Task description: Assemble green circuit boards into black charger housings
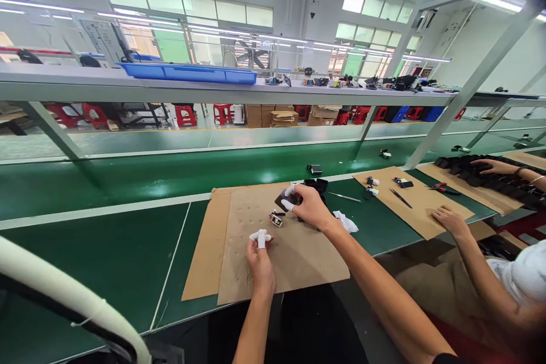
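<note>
My right hand (311,206), with white finger covers on thumb and forefinger, grips a dark, flat, squarish piece (281,200) above the cardboard sheet (298,264). Below that piece lies a small white-and-black assembly (275,219) with orange and yellow bits. My left hand (260,259), also in white finger covers, is closed just in front of the assembly, its fingertips pressed together; whatever they hold, if anything, is hidden. Black parts (316,186) sit behind my right hand, partly covered by it. A crumpled white cloth or tissue (346,222) lies to its right.
A thin metal tool (344,197) lies at the sheet's right. Beyond it, a co-worker's hand (450,220) rests by another cardboard (420,213) with tweezers (401,198) and red-handled pliers (443,188). A blue tray (187,73) stands on the shelf; a pale curved tube (72,290) crosses the lower left.
</note>
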`<state>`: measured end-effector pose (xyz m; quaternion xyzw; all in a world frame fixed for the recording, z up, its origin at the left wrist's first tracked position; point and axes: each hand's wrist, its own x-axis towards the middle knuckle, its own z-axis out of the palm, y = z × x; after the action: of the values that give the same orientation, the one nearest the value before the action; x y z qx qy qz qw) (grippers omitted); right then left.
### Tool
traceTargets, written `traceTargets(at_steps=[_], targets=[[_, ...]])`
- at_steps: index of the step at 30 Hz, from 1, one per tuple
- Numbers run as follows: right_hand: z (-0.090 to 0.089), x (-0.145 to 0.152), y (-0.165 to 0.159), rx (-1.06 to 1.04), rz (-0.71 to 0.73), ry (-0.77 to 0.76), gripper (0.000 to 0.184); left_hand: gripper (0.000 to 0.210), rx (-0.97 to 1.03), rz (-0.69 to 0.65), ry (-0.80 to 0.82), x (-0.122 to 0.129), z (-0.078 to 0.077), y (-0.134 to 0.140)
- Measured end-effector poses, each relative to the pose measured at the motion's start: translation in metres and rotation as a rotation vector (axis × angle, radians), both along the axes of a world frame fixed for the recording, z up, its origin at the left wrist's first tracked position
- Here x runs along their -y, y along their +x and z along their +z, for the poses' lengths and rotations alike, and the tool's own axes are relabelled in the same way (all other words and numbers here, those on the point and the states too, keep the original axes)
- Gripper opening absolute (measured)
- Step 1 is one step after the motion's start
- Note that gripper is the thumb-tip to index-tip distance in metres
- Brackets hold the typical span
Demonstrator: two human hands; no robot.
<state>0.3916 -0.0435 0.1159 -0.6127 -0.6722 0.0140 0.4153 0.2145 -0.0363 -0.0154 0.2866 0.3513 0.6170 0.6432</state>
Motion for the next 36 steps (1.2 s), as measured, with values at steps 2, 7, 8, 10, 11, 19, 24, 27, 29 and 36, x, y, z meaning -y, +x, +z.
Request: traceTargets(at_steps=[2, 7, 8, 10, 11, 19, 24, 27, 29, 36], targets=[[-0.005, 0.015, -0.017, 0.033, 0.046, 0.03, 0.007, 0.049, -0.002, -0.102, 0.0, 0.004, 0.005, -0.003], [-0.048, 0.052, -0.066, 0.085, 0.225, 0.038, 0.008, 0.069, 0.042, -0.408, -0.033, 0.009, 0.018, -0.025], [-0.057, 0.054, -0.071, 0.039, 0.204, 0.025, 0.014, 0.069, 0.013, -0.43, -0.033, 0.007, 0.017, -0.031], [-0.073, 0.052, -0.073, -0.101, 0.046, -0.015, 0.024, 0.064, -0.165, -0.387, 0.032, -0.002, 0.014, -0.045], [-0.079, 0.047, -0.07, -0.171, -0.069, -0.042, 0.027, 0.061, -0.283, -0.335, 0.086, -0.008, 0.011, -0.052], [-0.097, -0.017, -0.062, -0.241, -0.316, -0.194, 0.026, 0.042, -0.636, -0.112, 0.275, -0.022, 0.006, -0.07], [-0.111, -0.001, -0.075, -0.232, -0.144, -0.138, 0.048, 0.039, -0.651, 0.05, 0.207, -0.013, 0.008, -0.076], [-0.119, 0.015, -0.072, -0.255, -0.102, -0.127, 0.066, 0.041, -0.585, 0.067, 0.209, -0.011, 0.008, -0.077], [-0.121, 0.018, -0.068, -0.275, -0.129, -0.134, 0.069, 0.044, -0.541, 0.04, 0.23, -0.011, 0.009, -0.076], [-0.113, 0.002, -0.062, -0.393, -0.177, -0.171, 0.043, 0.036, -0.544, 0.035, 0.214, -0.013, 0.013, -0.074]])
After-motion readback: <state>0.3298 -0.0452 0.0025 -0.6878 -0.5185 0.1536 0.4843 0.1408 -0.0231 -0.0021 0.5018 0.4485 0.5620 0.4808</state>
